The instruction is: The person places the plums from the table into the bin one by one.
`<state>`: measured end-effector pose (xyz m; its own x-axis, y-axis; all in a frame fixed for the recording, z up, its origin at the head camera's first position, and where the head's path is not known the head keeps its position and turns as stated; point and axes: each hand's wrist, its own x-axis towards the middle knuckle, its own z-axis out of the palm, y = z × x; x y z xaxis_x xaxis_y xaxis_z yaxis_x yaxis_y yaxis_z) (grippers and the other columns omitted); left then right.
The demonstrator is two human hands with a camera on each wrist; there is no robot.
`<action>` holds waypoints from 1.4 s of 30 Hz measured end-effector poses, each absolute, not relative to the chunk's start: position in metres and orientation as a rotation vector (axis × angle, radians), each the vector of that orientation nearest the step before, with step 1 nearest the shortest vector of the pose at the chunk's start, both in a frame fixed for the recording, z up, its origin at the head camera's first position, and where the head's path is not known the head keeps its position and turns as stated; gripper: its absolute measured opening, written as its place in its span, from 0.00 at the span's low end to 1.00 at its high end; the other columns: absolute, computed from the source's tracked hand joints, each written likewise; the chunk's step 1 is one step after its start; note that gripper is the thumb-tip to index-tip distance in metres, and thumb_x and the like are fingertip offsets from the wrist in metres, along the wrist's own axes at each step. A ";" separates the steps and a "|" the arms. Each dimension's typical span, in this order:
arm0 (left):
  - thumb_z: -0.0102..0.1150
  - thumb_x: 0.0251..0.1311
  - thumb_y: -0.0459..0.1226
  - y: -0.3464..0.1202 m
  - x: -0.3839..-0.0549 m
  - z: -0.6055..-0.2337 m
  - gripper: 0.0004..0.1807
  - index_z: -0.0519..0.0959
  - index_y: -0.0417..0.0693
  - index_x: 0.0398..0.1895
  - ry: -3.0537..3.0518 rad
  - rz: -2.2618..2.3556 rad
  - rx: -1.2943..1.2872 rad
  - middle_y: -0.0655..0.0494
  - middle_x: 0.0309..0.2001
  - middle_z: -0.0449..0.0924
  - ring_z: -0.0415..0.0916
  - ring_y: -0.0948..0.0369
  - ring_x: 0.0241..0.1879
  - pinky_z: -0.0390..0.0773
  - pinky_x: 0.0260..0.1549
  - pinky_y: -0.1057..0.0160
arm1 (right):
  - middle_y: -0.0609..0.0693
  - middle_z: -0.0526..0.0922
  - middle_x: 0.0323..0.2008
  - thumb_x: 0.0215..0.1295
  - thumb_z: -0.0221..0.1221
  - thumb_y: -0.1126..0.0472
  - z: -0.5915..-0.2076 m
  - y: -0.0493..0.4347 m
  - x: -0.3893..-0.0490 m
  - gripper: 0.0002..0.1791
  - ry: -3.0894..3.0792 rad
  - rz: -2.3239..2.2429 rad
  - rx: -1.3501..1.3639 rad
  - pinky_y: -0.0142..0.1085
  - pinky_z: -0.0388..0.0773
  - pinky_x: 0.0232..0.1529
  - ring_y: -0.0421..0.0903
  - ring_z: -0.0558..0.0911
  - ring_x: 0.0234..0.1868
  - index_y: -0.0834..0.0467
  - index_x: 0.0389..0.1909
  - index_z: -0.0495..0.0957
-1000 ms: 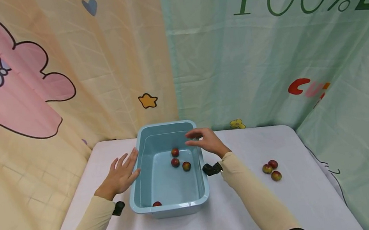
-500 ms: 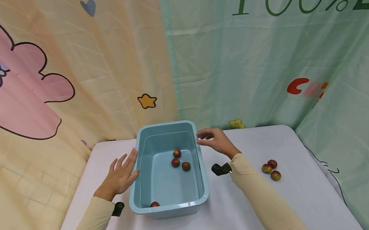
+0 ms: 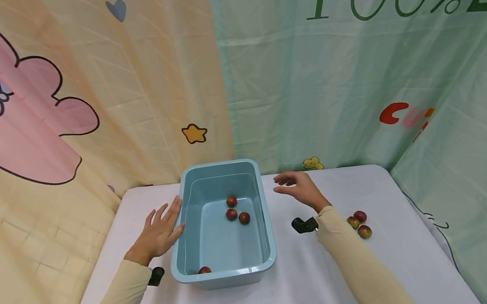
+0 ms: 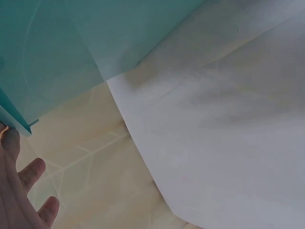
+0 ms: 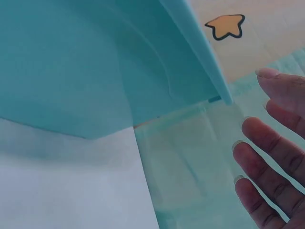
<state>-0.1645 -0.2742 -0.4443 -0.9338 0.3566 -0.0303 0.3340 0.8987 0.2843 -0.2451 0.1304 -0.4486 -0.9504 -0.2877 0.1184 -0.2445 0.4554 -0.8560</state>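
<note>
A light-blue plastic tub (image 3: 225, 274) stands on the white-covered table. Three small red-and-green plums (image 3: 231, 214) lie near the middle of its floor, and another plum (image 3: 204, 270) is partly hidden by the front rim. My left hand (image 3: 157, 237) rests its straight fingers against the tub's left rim; in the left wrist view its fingers (image 4: 32, 172) are spread beside the tub wall. To the right of the tub, my right hand (image 3: 301, 188) hovers apart from it, relaxed and holding nothing. In the right wrist view, its fingers (image 5: 259, 164) are slightly bent and spread.
Three more plums (image 3: 364, 231) sit clustered on the white tablecloth (image 3: 417, 257) at the right, one partly covered by the right sleeve (image 3: 357, 260). A printed curtain (image 3: 280, 79) hangs right behind the table and along its sides.
My right hand has moved rightward from over the tub's right rim to outside it. Plums inside the tub have rolled slightly. My left hand has stayed in place.
</note>
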 end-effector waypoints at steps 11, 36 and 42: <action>0.37 0.71 0.49 -0.275 -0.165 -0.446 0.38 0.42 0.40 0.76 2.983 0.424 0.541 0.43 0.76 0.42 0.39 0.38 0.72 0.33 0.66 0.35 | 0.56 0.82 0.49 0.59 0.67 0.57 -0.460 0.158 -0.241 0.19 2.689 -1.487 -0.392 0.49 0.74 0.56 0.53 0.80 0.51 0.61 0.49 0.81; 0.38 0.71 0.49 -0.273 -0.163 -0.442 0.38 0.43 0.38 0.76 2.978 0.426 0.537 0.42 0.76 0.42 0.40 0.37 0.72 0.33 0.66 0.35 | 0.60 0.82 0.50 0.59 0.67 0.57 -0.495 0.227 -0.213 0.24 2.736 -1.570 -0.196 0.51 0.71 0.57 0.56 0.78 0.51 0.65 0.53 0.78; 0.38 0.71 0.48 -0.272 -0.164 -0.443 0.37 0.44 0.37 0.75 2.993 0.399 0.555 0.41 0.76 0.44 0.43 0.37 0.71 0.36 0.65 0.34 | 0.62 0.81 0.51 0.59 0.67 0.58 -0.500 0.238 -0.206 0.25 2.726 -1.554 -0.108 0.52 0.69 0.59 0.57 0.77 0.53 0.66 0.54 0.77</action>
<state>-0.1635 -0.2723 -0.4434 -0.9322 0.3612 -0.0231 0.3425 0.9010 0.2663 -0.2061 0.2382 -0.4996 -0.9976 -0.0609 0.0326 -0.0591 0.5074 -0.8597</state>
